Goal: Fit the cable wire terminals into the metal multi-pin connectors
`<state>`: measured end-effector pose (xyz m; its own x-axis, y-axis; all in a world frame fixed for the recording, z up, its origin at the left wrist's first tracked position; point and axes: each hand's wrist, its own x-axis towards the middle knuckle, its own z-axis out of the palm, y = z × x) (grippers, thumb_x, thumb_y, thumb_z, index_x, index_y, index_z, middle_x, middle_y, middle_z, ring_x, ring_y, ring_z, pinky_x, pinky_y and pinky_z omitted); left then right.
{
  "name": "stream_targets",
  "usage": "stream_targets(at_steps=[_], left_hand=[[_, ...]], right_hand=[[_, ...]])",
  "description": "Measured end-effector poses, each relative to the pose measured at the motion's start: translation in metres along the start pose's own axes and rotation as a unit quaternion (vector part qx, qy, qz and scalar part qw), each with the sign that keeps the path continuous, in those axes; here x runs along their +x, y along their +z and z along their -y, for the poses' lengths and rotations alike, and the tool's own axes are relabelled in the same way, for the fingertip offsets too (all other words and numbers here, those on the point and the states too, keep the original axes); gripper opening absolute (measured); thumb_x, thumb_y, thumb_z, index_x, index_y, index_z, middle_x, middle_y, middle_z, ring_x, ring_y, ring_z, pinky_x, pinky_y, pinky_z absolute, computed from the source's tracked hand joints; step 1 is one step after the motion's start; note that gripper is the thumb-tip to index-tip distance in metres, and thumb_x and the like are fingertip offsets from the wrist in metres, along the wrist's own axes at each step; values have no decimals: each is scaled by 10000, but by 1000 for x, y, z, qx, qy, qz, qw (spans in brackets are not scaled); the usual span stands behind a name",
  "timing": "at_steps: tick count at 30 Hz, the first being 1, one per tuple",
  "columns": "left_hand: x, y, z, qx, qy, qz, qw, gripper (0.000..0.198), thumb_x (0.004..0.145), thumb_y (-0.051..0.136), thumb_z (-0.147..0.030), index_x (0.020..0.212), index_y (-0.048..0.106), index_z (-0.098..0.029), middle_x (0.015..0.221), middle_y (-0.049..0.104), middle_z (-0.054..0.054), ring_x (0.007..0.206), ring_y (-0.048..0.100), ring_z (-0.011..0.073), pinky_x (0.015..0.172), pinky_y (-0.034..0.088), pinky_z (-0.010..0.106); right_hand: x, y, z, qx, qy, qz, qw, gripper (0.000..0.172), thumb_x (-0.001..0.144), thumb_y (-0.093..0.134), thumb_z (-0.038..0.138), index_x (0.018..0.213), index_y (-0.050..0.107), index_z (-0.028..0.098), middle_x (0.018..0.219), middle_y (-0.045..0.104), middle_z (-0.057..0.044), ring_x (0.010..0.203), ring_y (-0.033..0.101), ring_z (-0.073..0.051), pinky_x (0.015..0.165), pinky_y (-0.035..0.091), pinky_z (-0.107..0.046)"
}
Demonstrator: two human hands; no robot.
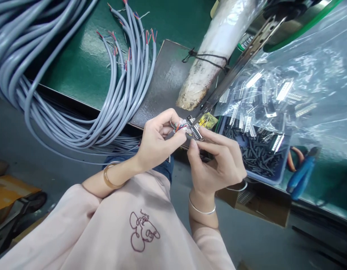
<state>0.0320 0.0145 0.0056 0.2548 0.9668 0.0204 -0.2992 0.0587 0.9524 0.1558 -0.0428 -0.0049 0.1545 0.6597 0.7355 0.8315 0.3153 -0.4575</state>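
Observation:
Between the thumb and fingers of my left hand [162,140] is pinched the stripped end of a cable, its thin coloured wires [180,128] fanning to the right. My right hand [218,159] grips a small multi-pin metal connector [196,129] by its lower right side. Wires and connector meet just in front of the dark tip of a soldering iron [208,107], which slants down from the upper right. Whether the tip touches the pins I cannot tell. A yellow sponge-like piece [207,120] shows just behind the connector.
Grey cables [128,97] with stripped ends drape over the green table [77,71] at left. A white wrapped roll [215,52] stands over the dark plate [165,75]. To the right are a blue bin [279,174] of black tubes, bagged connectors [258,97] and blue-handled cutters [303,172].

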Motion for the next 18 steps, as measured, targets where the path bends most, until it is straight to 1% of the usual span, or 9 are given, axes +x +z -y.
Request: stream_targets(at_steps=[3,8,12,15,16,18], left_hand=[[2,-1,-2,-5,-1,6,1000,208,746,684,-158,708,483,-192,676,524,-48,500,420,30,434,377,155],[1,-4,0,-7,-28,22,999,229,732,682,-126,687,467,-188,664,523,-54,473,406,21,415,350,153],[-3,-5,1,-8,-47,29,998,234,741,696,-136,693,472,-189,648,527,-61,459,413,19,408,337,151],[-6,-7,0,-8,-45,46,998,207,746,718,-122,728,521,-182,628,550,-63,471,452,23,430,361,145],[-8,-9,-1,-15,-47,55,997,201,737,732,-112,760,545,-179,635,570,-62,483,474,26,445,380,141],[-11,-12,-1,-47,-69,88,993,223,720,759,-105,838,584,-176,660,619,-53,508,530,35,479,429,139]], right_hand=[[1,-1,1,-10,-10,-2,1000,135,818,771,121,856,696,226,1007,797,-24,857,774,-177,748,657,-308],[-4,-1,-2,-40,-63,10,997,134,823,756,120,834,665,218,1003,803,-30,821,778,-153,720,642,-243],[-9,-3,-3,-62,-75,3,995,139,829,773,140,831,657,218,969,809,-23,793,778,-149,693,632,-236],[-10,-7,-1,-49,-48,-13,998,154,819,785,130,821,656,214,949,808,-10,792,776,-150,686,623,-239],[-10,-9,-1,-34,-20,-14,999,150,821,779,123,816,657,210,942,806,-9,801,776,-150,684,618,-237],[-9,-12,1,13,61,1,998,137,836,762,126,800,654,202,925,801,-8,825,774,-151,663,606,-225]])
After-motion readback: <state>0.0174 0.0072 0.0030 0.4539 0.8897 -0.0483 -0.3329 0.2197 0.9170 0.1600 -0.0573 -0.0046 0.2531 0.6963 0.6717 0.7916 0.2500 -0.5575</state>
